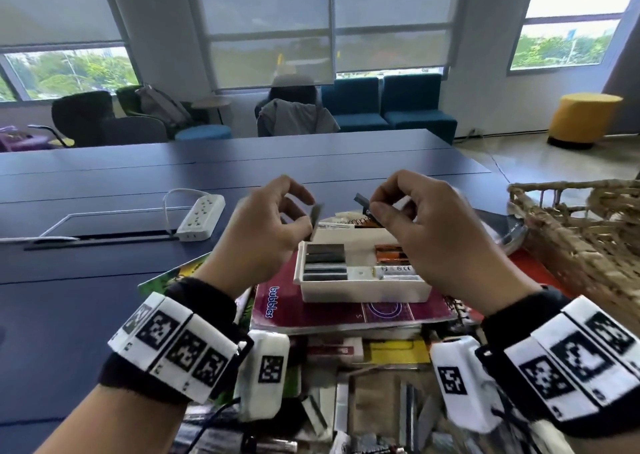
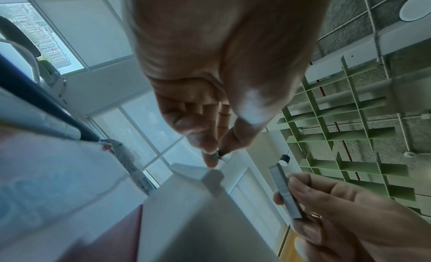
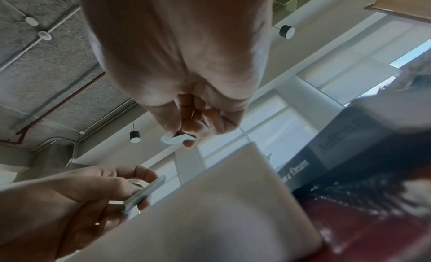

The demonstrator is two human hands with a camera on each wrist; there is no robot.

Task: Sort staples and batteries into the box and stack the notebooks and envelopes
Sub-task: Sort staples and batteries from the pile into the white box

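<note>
Half done, by the look of things. Pinched a strip of staples (image 1: 317,216) between the thumb and curled fingers of the left hand (image 1: 266,225); gripped a second strip (image 1: 363,204) the same way in the right hand (image 1: 426,232). Held the two strips apart from each other, raised just above the far edge of the white box (image 1: 360,292), itself low between the two hands.

Counted several rows of packed staples (image 1: 325,263) in the compartment below the left hand, and batteries (image 1: 394,256) in the compartments below the right. Found the box resting on a maroon notebook (image 1: 311,311), on top of an uneven pile of other notebooks under both wrists.

Left unsorted, as far as could be judged: loose staple strips (image 1: 408,415) scattered on the near side of the right wrist, and loose batteries (image 1: 270,445) close to the left forearm. Judged the stacking unfinished too, with the pile crooked and the box on it. Could not pick out any envelopes for certain.

Noted also a woven basket (image 1: 588,232) out beyond the right hand and a white power strip (image 1: 202,219) off to the outside of the left.
</note>
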